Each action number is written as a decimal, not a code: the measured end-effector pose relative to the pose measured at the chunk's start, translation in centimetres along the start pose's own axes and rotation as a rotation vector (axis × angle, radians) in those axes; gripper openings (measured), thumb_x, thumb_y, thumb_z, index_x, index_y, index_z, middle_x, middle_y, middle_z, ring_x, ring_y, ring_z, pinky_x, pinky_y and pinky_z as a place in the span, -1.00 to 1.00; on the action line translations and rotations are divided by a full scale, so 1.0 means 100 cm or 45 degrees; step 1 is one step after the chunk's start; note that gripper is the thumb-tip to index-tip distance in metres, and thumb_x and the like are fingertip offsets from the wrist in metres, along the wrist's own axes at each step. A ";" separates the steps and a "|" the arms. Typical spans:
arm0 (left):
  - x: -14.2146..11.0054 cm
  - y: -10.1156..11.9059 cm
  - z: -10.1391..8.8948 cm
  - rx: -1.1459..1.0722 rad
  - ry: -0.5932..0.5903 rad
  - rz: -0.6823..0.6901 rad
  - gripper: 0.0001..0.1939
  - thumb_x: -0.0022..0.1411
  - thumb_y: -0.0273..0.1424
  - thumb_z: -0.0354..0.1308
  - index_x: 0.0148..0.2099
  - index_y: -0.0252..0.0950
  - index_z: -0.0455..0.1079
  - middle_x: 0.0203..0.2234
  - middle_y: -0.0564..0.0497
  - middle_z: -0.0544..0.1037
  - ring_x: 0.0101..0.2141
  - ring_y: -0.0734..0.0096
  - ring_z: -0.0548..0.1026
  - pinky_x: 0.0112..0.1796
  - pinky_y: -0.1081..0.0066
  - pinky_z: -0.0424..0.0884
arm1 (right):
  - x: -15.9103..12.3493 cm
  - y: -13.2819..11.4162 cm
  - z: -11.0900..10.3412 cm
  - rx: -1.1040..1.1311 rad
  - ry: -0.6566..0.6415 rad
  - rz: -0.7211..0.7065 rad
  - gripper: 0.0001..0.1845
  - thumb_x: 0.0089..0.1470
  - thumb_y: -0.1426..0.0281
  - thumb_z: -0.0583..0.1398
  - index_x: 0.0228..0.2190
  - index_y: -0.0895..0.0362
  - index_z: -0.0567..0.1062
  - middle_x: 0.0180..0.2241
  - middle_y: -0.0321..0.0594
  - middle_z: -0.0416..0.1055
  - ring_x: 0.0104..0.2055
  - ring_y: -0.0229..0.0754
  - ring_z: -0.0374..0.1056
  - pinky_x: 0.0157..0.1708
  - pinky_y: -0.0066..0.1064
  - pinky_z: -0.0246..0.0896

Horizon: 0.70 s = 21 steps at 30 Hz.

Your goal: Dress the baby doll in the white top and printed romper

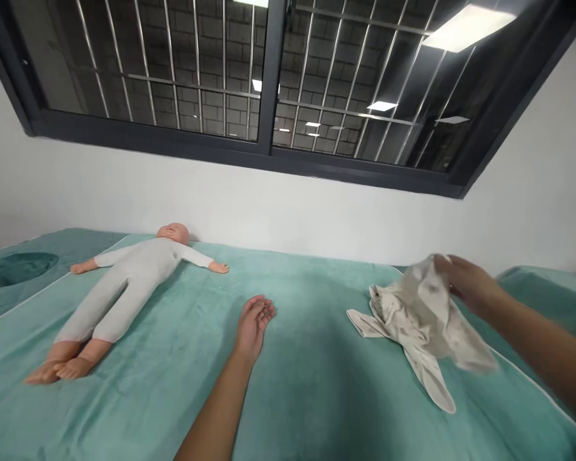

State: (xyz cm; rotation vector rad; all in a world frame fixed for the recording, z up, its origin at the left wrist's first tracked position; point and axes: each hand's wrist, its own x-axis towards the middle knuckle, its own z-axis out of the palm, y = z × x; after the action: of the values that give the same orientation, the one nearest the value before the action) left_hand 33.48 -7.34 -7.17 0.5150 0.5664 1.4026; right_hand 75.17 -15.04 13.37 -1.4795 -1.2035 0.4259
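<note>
A baby doll in a pale grey bodysuit lies on its back at the left of the teal-covered bed, arms spread, head toward the wall. My left hand rests on the cover in the middle, palm up, fingers loosely apart, holding nothing. My right hand is at the right, fingers closed on the top of a crumpled cream baby garment. Part of the garment is lifted; its lower end still lies on the cover.
A white wall runs behind the bed under a dark-framed window with metal bars. A second teal-covered surface with a round face hole adjoins at the far left. White piping marks the cover's edges.
</note>
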 end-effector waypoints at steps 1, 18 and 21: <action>-0.001 -0.001 0.004 0.115 -0.044 0.010 -0.67 0.03 -0.34 0.30 -0.15 -0.30 0.35 -0.33 0.00 0.54 -0.34 0.46 0.51 -0.18 0.36 0.44 | 0.010 -0.015 0.004 0.133 0.089 0.175 -0.71 -0.06 0.11 0.32 -0.51 0.02 0.40 -0.60 -0.20 0.33 -0.56 -0.19 0.25 -0.49 -0.28 0.15; -0.031 0.048 0.113 0.840 -0.359 0.478 -0.43 0.04 -0.28 0.33 0.11 -0.20 0.31 0.10 -0.14 0.39 0.13 0.10 0.32 0.10 0.14 0.25 | -0.058 -0.194 0.141 0.822 -0.571 -0.119 -0.68 0.16 0.02 0.14 -0.17 -0.10 0.50 -0.21 -0.36 0.51 -0.06 -0.06 0.44 -0.12 -0.22 0.41; -0.035 0.075 0.118 0.799 -0.300 0.561 -0.64 0.08 -0.29 0.28 -0.05 -0.23 0.42 -0.08 -0.09 0.51 0.04 0.15 0.40 0.15 0.16 0.22 | -0.068 -0.184 0.153 0.828 -0.559 -0.211 -0.71 0.15 0.13 0.19 -0.10 -0.09 0.46 -0.17 -0.36 0.50 -0.05 -0.11 0.43 -0.05 -0.26 0.38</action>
State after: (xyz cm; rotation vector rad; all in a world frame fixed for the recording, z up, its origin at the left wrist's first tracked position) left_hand 35.10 -10.13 6.91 1.3557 0.7274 1.5336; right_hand 52.09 -15.52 22.59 -0.7379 -1.3405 0.9588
